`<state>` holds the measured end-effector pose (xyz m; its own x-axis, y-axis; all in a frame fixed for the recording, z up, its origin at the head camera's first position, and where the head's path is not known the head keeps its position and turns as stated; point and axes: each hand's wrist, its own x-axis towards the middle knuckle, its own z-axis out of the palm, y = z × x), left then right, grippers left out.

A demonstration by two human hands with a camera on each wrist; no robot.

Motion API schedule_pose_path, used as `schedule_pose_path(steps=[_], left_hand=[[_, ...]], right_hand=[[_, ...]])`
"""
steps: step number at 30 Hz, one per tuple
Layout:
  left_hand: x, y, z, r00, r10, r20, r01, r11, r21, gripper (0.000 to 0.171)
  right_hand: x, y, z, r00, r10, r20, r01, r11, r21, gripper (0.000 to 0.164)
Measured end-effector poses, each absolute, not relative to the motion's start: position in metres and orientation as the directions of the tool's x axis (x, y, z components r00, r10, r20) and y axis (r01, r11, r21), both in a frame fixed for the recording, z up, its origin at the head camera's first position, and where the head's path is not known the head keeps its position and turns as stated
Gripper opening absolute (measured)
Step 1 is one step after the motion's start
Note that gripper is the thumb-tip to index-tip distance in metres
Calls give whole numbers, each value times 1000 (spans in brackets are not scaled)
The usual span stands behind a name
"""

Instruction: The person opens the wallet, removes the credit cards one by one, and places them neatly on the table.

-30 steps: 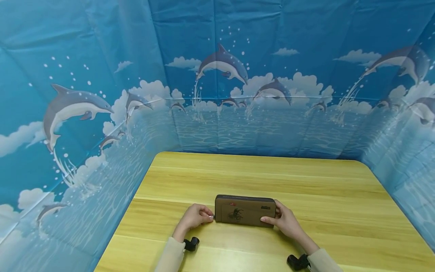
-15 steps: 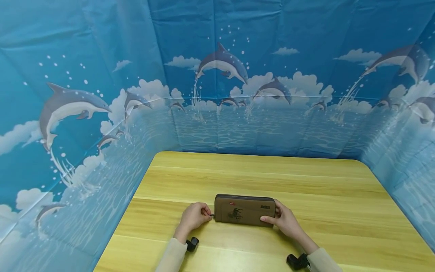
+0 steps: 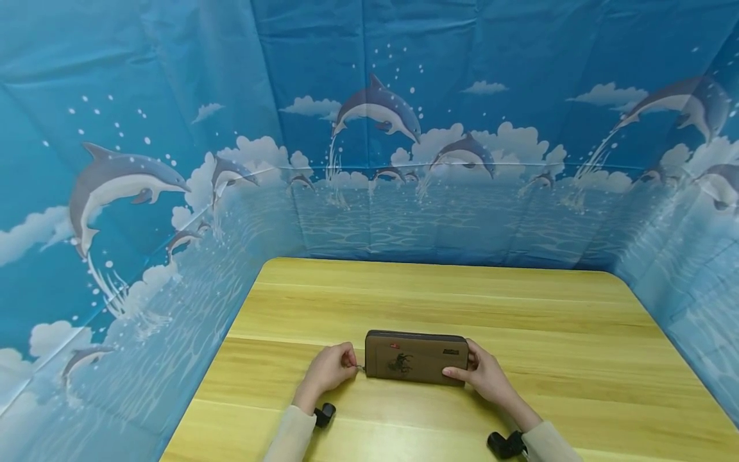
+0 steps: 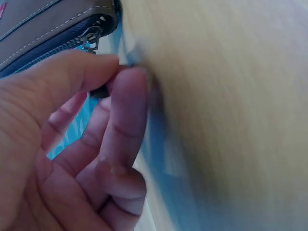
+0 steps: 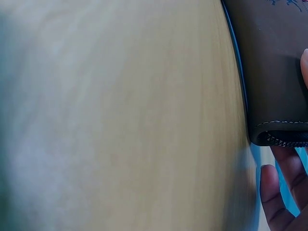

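Note:
A brown zip wallet (image 3: 414, 357) with a small dark print stands on its long edge on the wooden table (image 3: 439, 295). My left hand (image 3: 351, 364) is at its left end, with thumb and forefinger pinching the metal zipper pull (image 4: 91, 38). The left wrist view shows those fingers (image 4: 120, 106) curled just below the wallet's corner (image 4: 53, 21). My right hand (image 3: 469, 367) grips the right end, thumb on the front face and fingers behind. In the right wrist view the wallet's end (image 5: 274, 72) lies above my fingers (image 5: 281, 192).
Blue dolphin-print sheeting (image 3: 381, 128) walls the table at the back and on both sides. Bare wood stretches behind the wallet and to its right (image 3: 577, 346). Small black cameras sit on my wrists (image 3: 325, 414).
My left hand's fingers have drawn slightly left from the wallet's end, and the metal zipper pull now shows between them and the wallet. The wallet and right hand have stayed put.

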<state>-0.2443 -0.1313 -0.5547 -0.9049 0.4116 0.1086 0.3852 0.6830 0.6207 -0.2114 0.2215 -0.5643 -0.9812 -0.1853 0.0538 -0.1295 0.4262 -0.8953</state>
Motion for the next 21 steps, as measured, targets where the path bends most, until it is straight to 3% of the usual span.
schedule_pose_path(steps=[7, 21], left_hand=[[-242, -134, -555, -902, 431, -5, 255, 543, 800, 17], [-245, -140, -564, -919, 393, -11, 215, 525, 823, 12]], right_hand=[[-210, 221, -564, -981, -187, 58, -133, 421, -897, 50], [-210, 220, -564, -980, -186, 68, -142, 422, -896, 49]])
